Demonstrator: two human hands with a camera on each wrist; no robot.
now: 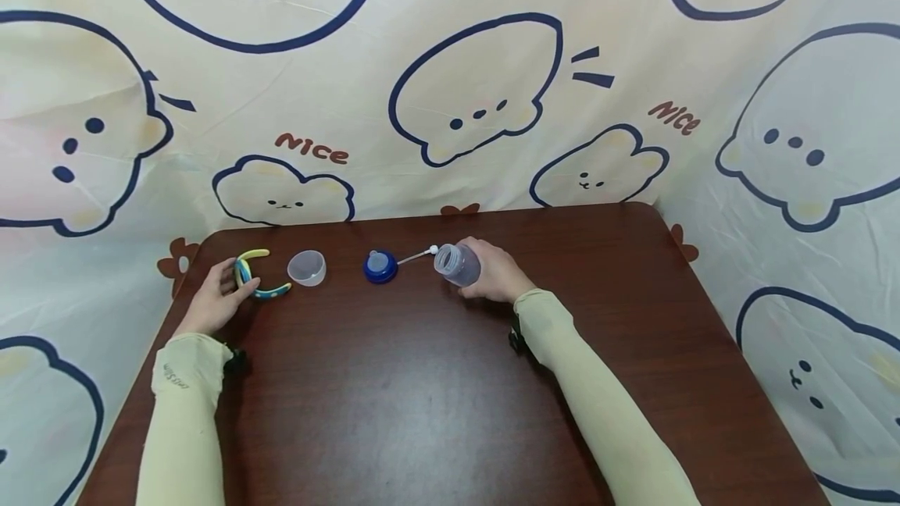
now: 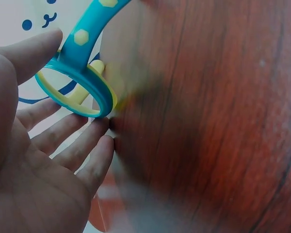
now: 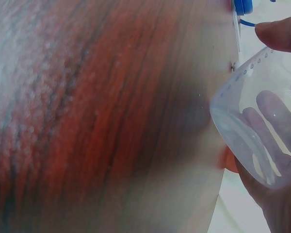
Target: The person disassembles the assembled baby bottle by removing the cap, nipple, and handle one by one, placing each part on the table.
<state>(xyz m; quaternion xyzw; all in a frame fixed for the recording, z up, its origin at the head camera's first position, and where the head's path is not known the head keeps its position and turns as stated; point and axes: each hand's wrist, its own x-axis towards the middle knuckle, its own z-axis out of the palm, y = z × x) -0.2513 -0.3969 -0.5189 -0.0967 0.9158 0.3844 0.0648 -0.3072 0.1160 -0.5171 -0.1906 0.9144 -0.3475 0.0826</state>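
At the table's far left, my left hand (image 1: 216,299) holds a blue-and-yellow baby-bottle handle (image 1: 270,292) by its ring, between thumb and fingers. The left wrist view shows the ring of this handle (image 2: 75,53) near the thumb tip, with the other fingers spread along its far side. Right of centre, my right hand (image 1: 502,272) grips a clear baby bottle (image 1: 462,264), its uncovered mouth tilted to the left. Through the bottle wall (image 3: 242,107) in the right wrist view, the curled fingers show. The bottle's mouth is out of that view.
A clear cup-shaped cap (image 1: 306,268) stands just right of the handle. Between it and the bottle lies a blue lid (image 1: 380,266), with a thin straw (image 1: 415,258) reaching right to a white tip near the bottle. A printed cloth (image 1: 478,178) hangs behind the brown table (image 1: 394,397).
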